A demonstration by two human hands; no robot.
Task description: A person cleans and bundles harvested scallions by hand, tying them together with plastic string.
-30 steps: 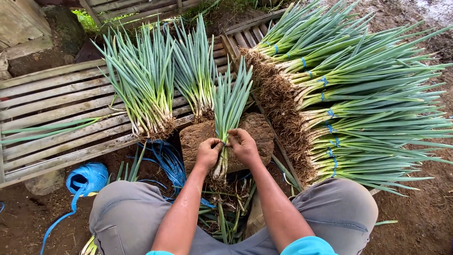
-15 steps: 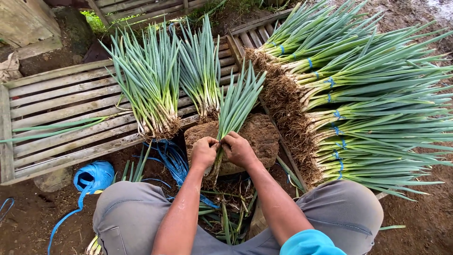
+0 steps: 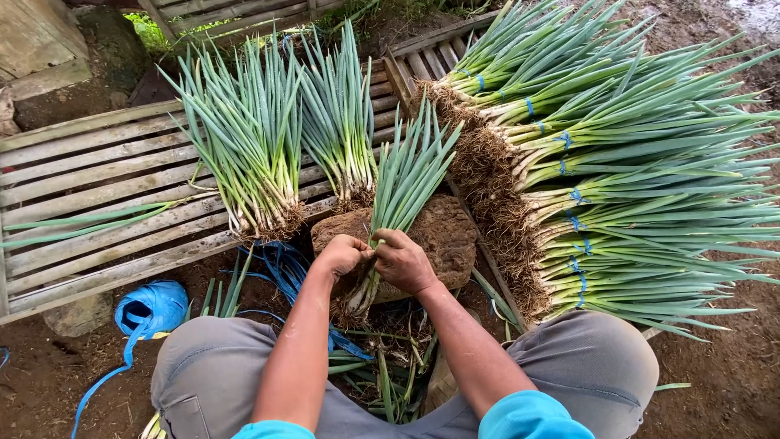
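Both the left hand and right hand are clenching a bunch of green onions near its roots; light, floppy leaves, probably best gripped at the firm base.

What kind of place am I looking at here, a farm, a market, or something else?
Most likely an outdoor farm sorting spot. Both hands, left hand and right hand, grip a bunch of green onions over bare soil, beside a slatted wooden rack and a stack of tied bundles, roots still on.

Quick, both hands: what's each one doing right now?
Left hand: closed on the bunch of green onions, near its roots.
Right hand: closed on the same bunch, beside the left.
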